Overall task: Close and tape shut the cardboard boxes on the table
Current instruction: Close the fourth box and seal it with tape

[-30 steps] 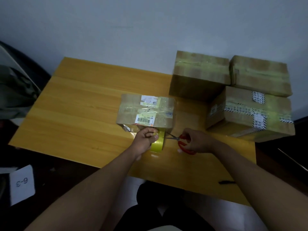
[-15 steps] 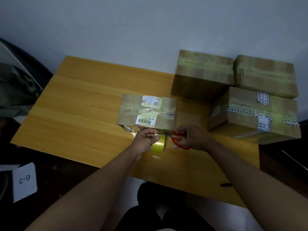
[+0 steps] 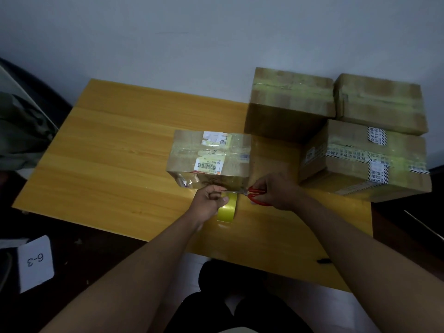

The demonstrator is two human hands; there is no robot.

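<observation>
Your left hand [image 3: 209,200] grips the yellow tape roll [image 3: 227,211], fingers curled round it; your right hand [image 3: 276,190] holds red scissors [image 3: 255,194] at the strip. The small cardboard box [image 3: 211,159] sits mid-desk [image 3: 115,159], probably light and apt to slide, so steady its near edge.

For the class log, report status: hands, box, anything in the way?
Left hand grips yellow tape roll; right hand grips red scissors, blades at the tape. Labelled box closed, tape across top. Three taped boxes stacked far right, no obstruction.
</observation>
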